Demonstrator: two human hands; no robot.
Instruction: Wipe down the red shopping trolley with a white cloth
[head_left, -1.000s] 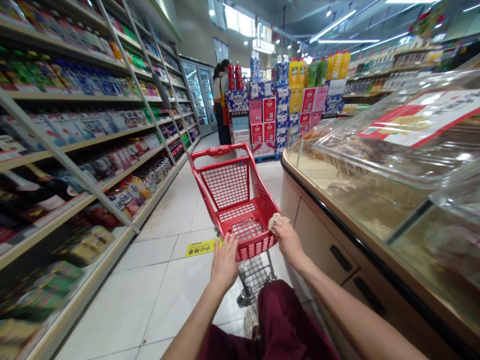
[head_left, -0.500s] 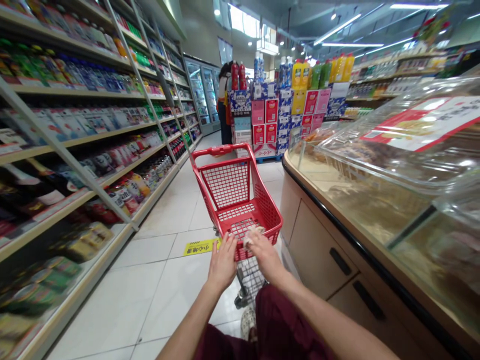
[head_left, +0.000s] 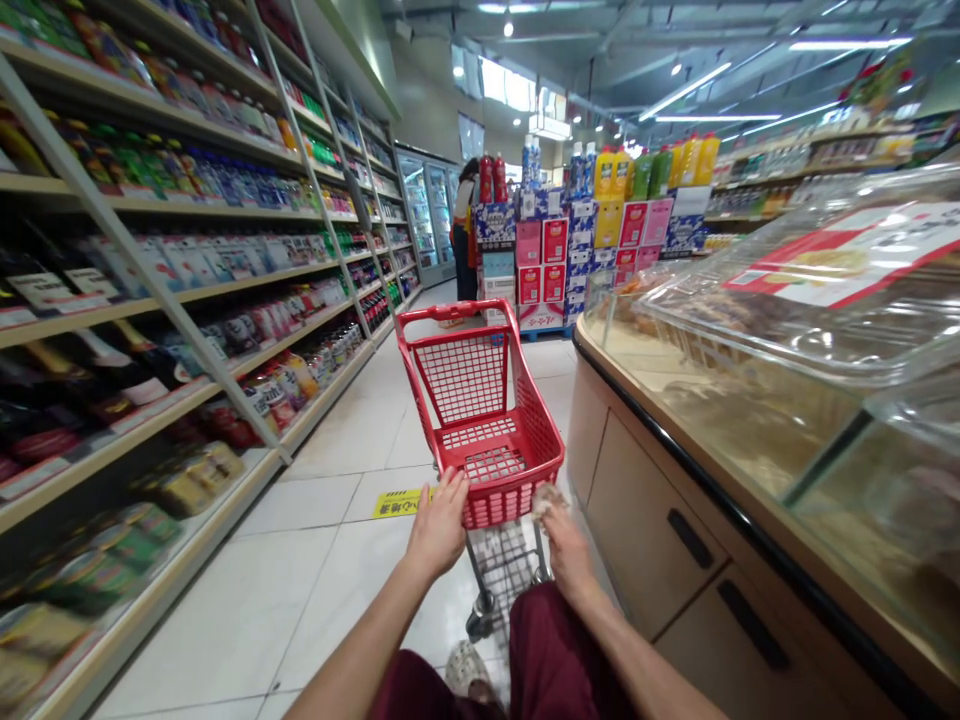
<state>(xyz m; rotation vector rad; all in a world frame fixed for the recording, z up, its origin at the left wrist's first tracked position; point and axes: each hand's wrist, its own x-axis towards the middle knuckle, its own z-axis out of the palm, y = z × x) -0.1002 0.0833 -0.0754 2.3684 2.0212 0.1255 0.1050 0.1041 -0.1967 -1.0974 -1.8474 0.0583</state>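
A red shopping cart [head_left: 510, 500] with a plastic lattice basket stands before me; no goods show inside it. My left hand [head_left: 439, 525] is at the basket's near left corner, fingers stretched out and against or just beside the rim; actual contact is hard to judge. At the near right corner, my right hand [head_left: 568, 548] is closed on a crumpled whitish cloth [head_left: 550, 498], held against or close to the basket's outer wall. The cart's handle [head_left: 455, 310] is at the far end, away from both hands.
Drink shelves [head_left: 225, 290] line the left. A wooden counter [head_left: 637, 480] with clear plastic food packs [head_left: 787, 300] runs close on the right. Stacked drink cartons [head_left: 541, 270] and a person [head_left: 465, 230] are ahead. A yellow floor sign [head_left: 401, 503] lies left of the cart.
My right hand has moved right and down with the cloth, from over the near rim to the outer right corner. My left hand has shifted slightly, staying near the left corner.
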